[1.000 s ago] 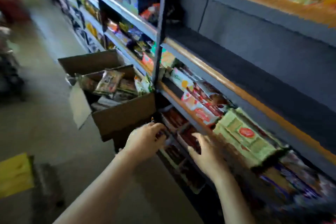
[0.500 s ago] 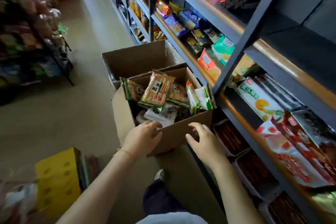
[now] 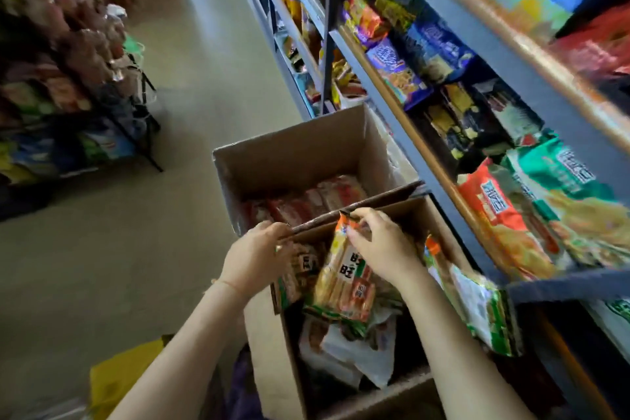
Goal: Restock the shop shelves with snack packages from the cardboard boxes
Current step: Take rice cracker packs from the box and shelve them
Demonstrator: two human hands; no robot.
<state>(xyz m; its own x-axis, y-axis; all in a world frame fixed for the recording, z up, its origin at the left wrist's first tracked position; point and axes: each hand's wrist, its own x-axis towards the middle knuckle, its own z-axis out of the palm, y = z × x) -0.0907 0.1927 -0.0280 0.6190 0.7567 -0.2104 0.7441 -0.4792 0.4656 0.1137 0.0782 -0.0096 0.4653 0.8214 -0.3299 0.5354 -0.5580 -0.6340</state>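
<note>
In the near cardboard box [image 3: 344, 385], against its far edge, an upright snack package [image 3: 344, 278] is pinched at its top by the right hand [image 3: 381, 249], ready for lifting, while a neighbouring pack [image 3: 296, 269] is gripped by the left hand [image 3: 255, 257].

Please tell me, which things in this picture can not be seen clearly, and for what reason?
Head view, the only one:
- Left hand: fingertips go behind a snack package, so its grip is unsure.
- Near cardboard box: bottom contents covered by the packages on top; the frame edge cuts its front.
- Far box: red packs half hidden by the near box's flap.
- Shelves: labels smeared by motion blur.
- Left rack: blurred, goods unreadable.
</note>
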